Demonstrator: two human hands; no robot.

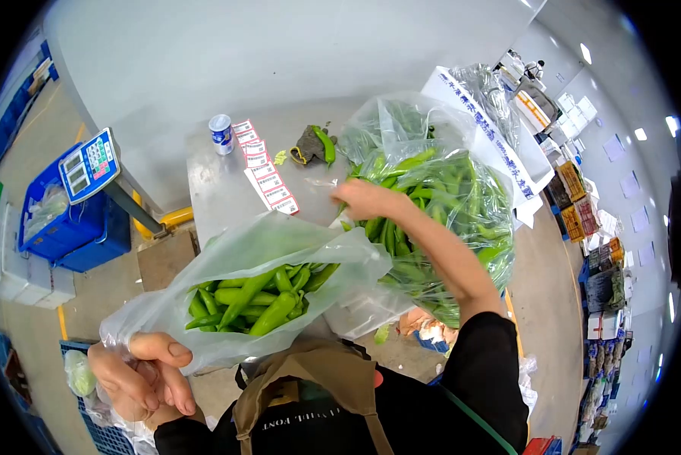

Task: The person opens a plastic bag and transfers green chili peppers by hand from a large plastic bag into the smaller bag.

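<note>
My left hand [145, 379] is at the lower left, its fingers wrapped round the gathered edge of a clear plastic bag [234, 262]. Green peppers [261, 299] lie inside that bag, whose mouth spreads open to the right. Above the table, my right hand [363, 199] has its fingers closed at the left side of a bigger clear bag [462, 220] full of long green peppers. Whatever those fingers hold is too small and blurred to name. One loose pepper [324, 145] rests by a dark grey cloth-like item [309, 144] at the back.
A strip of labels [265, 171] and a blue-white can [221, 135] are on the metal table [211, 186]. A scale display [89, 165] and blue crates [75, 224] stand left. At the back right is a white box [492, 129]. Stacked crates line the far right.
</note>
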